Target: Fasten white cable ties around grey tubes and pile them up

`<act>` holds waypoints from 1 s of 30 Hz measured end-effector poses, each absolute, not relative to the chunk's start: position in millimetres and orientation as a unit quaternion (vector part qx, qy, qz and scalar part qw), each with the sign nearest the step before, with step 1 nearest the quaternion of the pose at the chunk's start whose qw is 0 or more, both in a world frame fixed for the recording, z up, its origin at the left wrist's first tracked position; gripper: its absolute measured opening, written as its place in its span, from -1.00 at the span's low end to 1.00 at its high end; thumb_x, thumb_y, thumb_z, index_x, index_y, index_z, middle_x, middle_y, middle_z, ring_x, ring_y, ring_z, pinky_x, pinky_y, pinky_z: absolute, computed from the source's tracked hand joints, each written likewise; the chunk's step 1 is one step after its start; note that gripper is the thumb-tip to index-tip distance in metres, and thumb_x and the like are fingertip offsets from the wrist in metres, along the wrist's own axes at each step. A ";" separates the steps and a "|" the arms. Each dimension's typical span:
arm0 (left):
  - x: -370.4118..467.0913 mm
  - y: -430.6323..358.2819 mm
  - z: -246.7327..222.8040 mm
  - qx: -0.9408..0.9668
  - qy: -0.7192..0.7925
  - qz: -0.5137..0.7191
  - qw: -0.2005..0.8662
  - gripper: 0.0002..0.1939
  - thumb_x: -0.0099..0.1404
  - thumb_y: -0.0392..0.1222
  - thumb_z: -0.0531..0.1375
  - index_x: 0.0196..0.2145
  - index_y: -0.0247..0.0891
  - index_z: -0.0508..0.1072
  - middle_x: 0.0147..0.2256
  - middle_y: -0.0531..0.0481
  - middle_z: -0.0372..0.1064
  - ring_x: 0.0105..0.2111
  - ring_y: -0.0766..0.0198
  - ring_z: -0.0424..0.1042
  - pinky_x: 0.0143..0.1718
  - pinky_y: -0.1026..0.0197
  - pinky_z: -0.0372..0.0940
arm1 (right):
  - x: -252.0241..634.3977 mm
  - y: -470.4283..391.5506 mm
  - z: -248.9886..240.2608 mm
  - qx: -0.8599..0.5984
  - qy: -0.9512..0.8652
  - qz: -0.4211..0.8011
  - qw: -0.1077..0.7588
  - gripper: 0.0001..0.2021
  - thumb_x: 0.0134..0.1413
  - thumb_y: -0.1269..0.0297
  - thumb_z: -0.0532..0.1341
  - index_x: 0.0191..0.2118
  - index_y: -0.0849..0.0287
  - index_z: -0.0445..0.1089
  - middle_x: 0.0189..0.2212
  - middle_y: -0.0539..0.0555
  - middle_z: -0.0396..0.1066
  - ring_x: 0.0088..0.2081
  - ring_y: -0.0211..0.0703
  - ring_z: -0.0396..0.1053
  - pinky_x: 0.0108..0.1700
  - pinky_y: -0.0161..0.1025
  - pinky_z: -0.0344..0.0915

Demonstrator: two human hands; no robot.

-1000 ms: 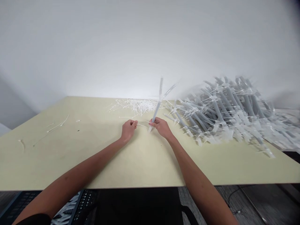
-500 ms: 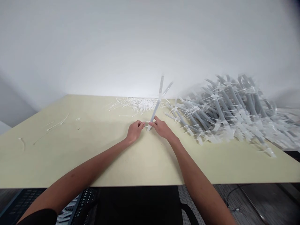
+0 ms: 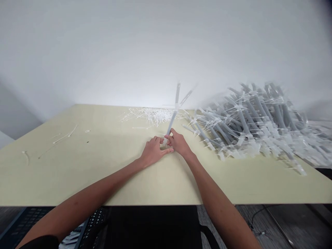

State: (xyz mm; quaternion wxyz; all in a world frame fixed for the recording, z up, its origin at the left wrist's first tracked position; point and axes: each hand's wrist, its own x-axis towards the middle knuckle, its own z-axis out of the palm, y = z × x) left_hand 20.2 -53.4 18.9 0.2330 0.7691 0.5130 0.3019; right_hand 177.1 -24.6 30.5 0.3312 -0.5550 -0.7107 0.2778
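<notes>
A grey tube assembly (image 3: 172, 121) with a Y-shaped top of two clear, ribbed branches stands tilted over the table. My right hand (image 3: 178, 142) is closed around its lower end. Against that same end is my left hand (image 3: 153, 150), its thumb stretched out below the tube and its other fingers bent at the tube's white tip. Whether the left fingers pinch anything is hidden. Behind the hands lies a heap of white cable ties (image 3: 155, 116).
A large pile of similar grey tubes (image 3: 243, 121) covers the table's right side. Loose cable ties (image 3: 62, 138) lie at the left of the yellowish table (image 3: 103, 180). A white wall rises behind. Below the front edge is a blue crate (image 3: 20, 224).
My left hand has moved right to the tube's lower end, and its thumb has stretched out. The tube and my right hand have barely moved.
</notes>
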 end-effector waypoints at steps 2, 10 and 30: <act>21.3 -51.0 18.3 0.769 0.517 0.302 0.224 -0.54 0.05 0.19 0.15 -0.27 -0.24 0.27 -0.18 -0.08 0.28 -0.21 0.15 0.31 -0.20 0.12 0.17 | 175.5 -25.0 29.9 -0.556 -0.707 0.280 0.334 -0.86 0.08 0.14 0.06 -0.33 0.08 0.16 -0.62 -0.06 0.35 -0.59 -0.25 0.32 -0.51 -0.36 0.16; 11.2 -30.6 13.8 0.767 0.480 0.345 0.251 -0.85 0.21 -0.13 0.02 -0.45 -0.23 0.27 -0.39 0.04 0.32 -0.38 0.31 0.28 -0.36 0.26 0.15 | 175.9 -25.7 30.4 -0.541 -0.711 0.286 0.347 -0.83 0.08 0.12 0.08 -0.34 0.10 0.17 -0.60 -0.03 0.35 -0.52 -0.24 0.34 -0.49 -0.35 0.25; -13.0 -3.0 18.8 0.718 0.438 0.305 0.446 -0.73 0.14 -0.01 0.04 -0.41 -0.29 0.36 -0.45 0.04 0.34 -0.41 0.32 0.29 -0.33 0.28 0.13 | 177.2 -13.8 14.8 -0.454 -0.657 0.466 0.380 -0.71 -0.11 0.28 0.22 -0.23 0.13 0.16 -0.43 -0.02 0.36 -0.42 -0.25 0.40 -0.28 -0.20 0.39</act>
